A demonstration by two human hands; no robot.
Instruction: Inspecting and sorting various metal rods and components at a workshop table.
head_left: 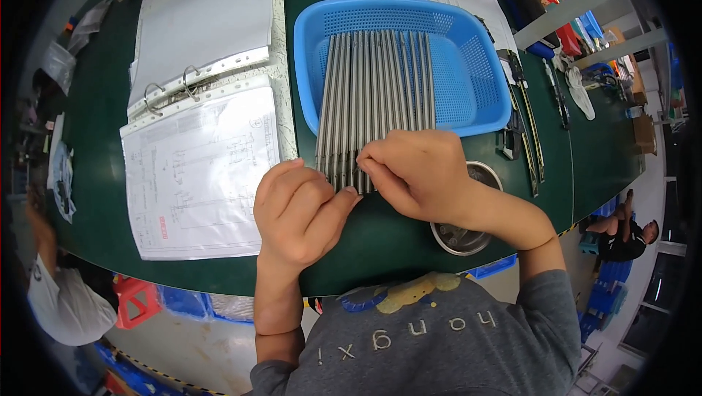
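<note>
A row of slim steel rods (373, 81) lies side by side, their far parts inside a blue perforated plastic basket (479, 96) and their near ends reaching over its front rim. My left hand (296, 209) is closed at the near ends, with its thumb tip against a steel rod and its fingers curled. Just to the right, my right hand (420, 169) is in a pinch over the same ends, covering some of them. Whatever lies between its fingertips is hidden. Partly under my right forearm stands a round metal bowl (436, 241) with small parts in it.
An open ring binder with drawing sheets (205, 169) lies left of the basket on the green table (351, 257). Calipers (523, 118) and a white glove (580, 92) lie to the right. Other people (69, 301) sit beyond the table's edges.
</note>
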